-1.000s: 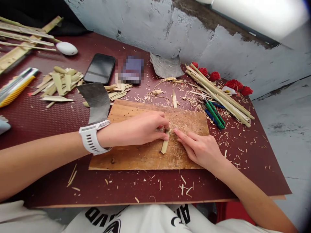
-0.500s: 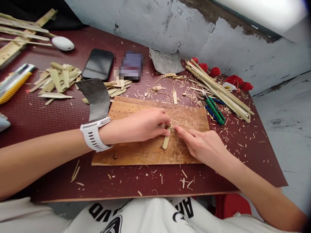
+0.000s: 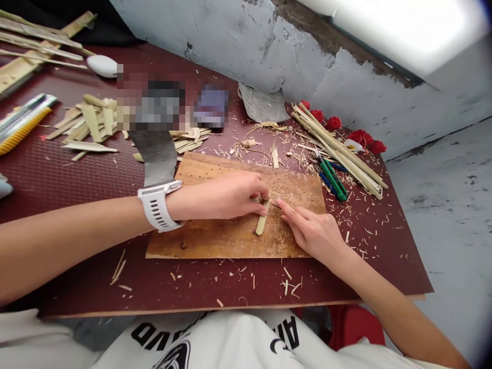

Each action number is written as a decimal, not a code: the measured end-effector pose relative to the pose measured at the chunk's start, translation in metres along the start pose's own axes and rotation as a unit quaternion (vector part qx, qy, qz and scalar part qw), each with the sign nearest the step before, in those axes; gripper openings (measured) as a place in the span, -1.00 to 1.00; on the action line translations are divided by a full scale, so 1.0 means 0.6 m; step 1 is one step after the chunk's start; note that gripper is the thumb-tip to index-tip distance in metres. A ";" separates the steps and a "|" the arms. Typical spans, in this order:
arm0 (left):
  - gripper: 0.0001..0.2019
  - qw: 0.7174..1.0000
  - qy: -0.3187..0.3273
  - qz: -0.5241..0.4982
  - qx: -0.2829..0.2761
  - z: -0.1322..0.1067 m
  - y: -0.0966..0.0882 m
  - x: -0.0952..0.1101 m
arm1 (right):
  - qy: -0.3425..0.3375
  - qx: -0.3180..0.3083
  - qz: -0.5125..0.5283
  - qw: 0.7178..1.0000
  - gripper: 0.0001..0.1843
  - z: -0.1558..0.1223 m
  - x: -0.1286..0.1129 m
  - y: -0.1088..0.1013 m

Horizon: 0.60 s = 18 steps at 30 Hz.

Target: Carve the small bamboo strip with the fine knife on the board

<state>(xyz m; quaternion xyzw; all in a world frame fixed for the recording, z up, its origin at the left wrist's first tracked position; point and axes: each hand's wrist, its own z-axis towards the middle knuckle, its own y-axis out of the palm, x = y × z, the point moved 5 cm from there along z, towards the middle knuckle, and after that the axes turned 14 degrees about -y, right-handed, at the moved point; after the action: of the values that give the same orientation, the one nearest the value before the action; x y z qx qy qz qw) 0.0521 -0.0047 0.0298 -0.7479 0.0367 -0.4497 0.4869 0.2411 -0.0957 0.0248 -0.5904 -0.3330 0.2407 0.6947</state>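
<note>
A short pale bamboo strip lies on a brown wooden board in the middle of a dark red table. My left hand, with a white watch on the wrist, pinches the strip's top end between thumb and fingers. My right hand rests on the board just right of the strip, its forefinger stretched out with the tip at the strip's top end. Whether something thin lies under that finger is unclear.
A dark curved blade lies behind my left wrist. Cut bamboo pieces sit at the left, long bamboo sticks, green and blue cutters and red paper flowers at the right. A yellow cutter lies far left. Shavings litter the table.
Both hands stay on the strip in the same grip. Only the view has shifted slightly; the strip and board have not moved on the table.
</note>
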 end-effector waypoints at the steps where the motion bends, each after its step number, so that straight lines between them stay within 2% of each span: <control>1: -0.83 1.000 0.001 -0.001 0.001 0.000 0.001 -0.001 | -0.002 -0.007 0.001 1.000 -0.53 0.001 0.000 0.001; 10: -0.83 1.000 0.002 -0.002 -0.007 0.002 0.004 -0.005 | 0.000 -0.116 -0.018 0.993 -0.47 0.008 0.006 -0.001; 18: -0.85 1.000 0.013 -0.008 -0.002 -0.001 0.005 -0.004 | -0.021 -0.248 -0.101 0.963 -0.21 0.034 -0.030 -0.045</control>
<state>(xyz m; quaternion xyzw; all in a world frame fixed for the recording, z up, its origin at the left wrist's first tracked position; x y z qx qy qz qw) 0.0516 -0.0052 0.0259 -0.7431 0.0381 -0.4635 0.4811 0.2123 -0.1006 0.0494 -0.7022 -0.4543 0.0917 0.5404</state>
